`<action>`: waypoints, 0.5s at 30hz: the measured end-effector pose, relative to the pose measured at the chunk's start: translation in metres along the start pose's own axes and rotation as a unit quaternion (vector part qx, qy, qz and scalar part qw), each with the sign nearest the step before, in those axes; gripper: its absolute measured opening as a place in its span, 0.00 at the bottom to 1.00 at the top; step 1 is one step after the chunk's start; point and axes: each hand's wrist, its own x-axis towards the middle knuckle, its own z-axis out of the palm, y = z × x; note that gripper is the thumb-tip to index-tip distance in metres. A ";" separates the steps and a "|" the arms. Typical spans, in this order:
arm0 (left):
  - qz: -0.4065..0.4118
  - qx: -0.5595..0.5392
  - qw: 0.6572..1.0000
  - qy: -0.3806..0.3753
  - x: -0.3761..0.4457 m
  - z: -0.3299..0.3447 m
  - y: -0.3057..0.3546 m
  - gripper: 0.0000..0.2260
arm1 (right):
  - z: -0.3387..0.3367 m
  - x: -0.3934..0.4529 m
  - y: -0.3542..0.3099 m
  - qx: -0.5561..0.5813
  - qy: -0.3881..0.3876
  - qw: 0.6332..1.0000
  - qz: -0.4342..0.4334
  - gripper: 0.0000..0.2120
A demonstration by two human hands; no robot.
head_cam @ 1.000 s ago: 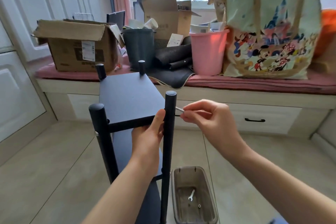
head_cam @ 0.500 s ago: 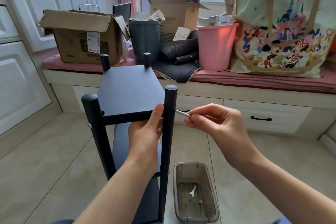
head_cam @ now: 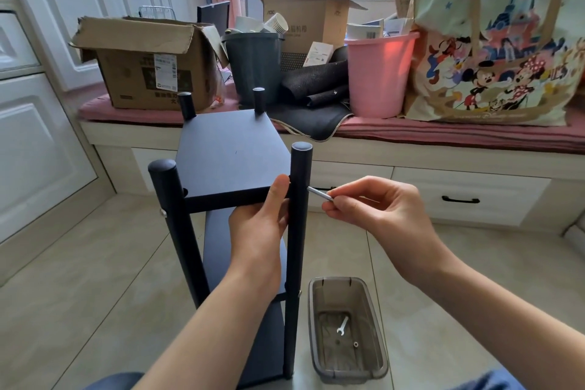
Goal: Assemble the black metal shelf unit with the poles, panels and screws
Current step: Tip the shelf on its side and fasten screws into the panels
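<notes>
Window bench [head_cam: 443, 149] with a pink cushion runs across the back, drawers under it, loaded with a cartoon-print tote bag [head_cam: 493, 41], an open cardboard box [head_cam: 148, 70], a taller cardboard box [head_cam: 304, 13], a pink bucket [head_cam: 378, 73], a dark grey bin [head_cam: 253, 63] stuffed with paper cups, and a rolled black mat [head_cam: 316, 85]. White cabinet doors [head_cam: 38, 104] on the left, beige tile floor [head_cam: 95, 263]. Black metal shelf unit [head_cam: 234, 187] stands upright on the floor mid-frame, just in front of the bench: four round poles, top panel [head_cam: 231, 155] seated between them, lower panels visible below. Near-right pole [head_cam: 299, 199] stands just left of the right hand. Left hand [head_cam: 259, 228] grips the front edge of the top panel right beside that pole, thumb on top of the panel, fingers curled under. Right hand [head_cam: 376, 209] pinches a thin silver metal rod [head_cam: 320, 194], a screw or a hex key, cannot tell which, between thumb and fingertips, other fingers loosely curled; its tip meets the pole's side at panel height. A silver screw head [head_cam: 163, 213] shows on the near-left pole. Translucent grey plastic tray [head_cam: 348, 329] sits on the floor just right of the shelf base, holding a small flat wrench [head_cam: 342, 326] and a small nut [head_cam: 356, 344].
</notes>
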 end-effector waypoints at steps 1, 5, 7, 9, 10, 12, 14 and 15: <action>-0.001 0.000 1.000 0.001 0.000 0.000 0.000 0.10 | 0.000 0.000 0.000 0.000 -0.002 1.000 0.001 0.04; -0.005 -0.003 1.000 0.004 0.000 0.000 0.000 0.06 | 0.001 -0.001 0.000 0.007 -0.001 1.000 0.002 0.05; -0.005 -0.007 1.000 0.004 0.000 -0.001 0.000 0.06 | 0.002 -0.001 0.001 0.011 0.002 1.000 0.001 0.04; -0.004 -0.006 1.000 0.004 -0.001 -0.001 0.000 0.05 | 0.003 0.000 0.001 0.009 0.000 1.000 -0.003 0.04; -0.004 -0.007 1.000 0.004 -0.001 -0.001 0.000 0.04 | 0.003 0.000 0.001 0.008 0.000 1.000 -0.005 0.04; -0.004 -0.010 1.000 0.004 -0.001 -0.001 0.000 0.04 | 0.003 0.001 0.001 0.011 0.003 1.000 -0.008 0.04; -0.005 -0.014 1.000 0.004 -0.001 0.000 0.000 0.03 | 0.003 0.001 0.000 0.012 0.006 1.000 -0.011 0.04; -0.004 -0.015 1.000 0.003 0.000 0.000 0.000 0.03 | 0.003 0.001 0.000 0.011 0.007 1.000 -0.013 0.04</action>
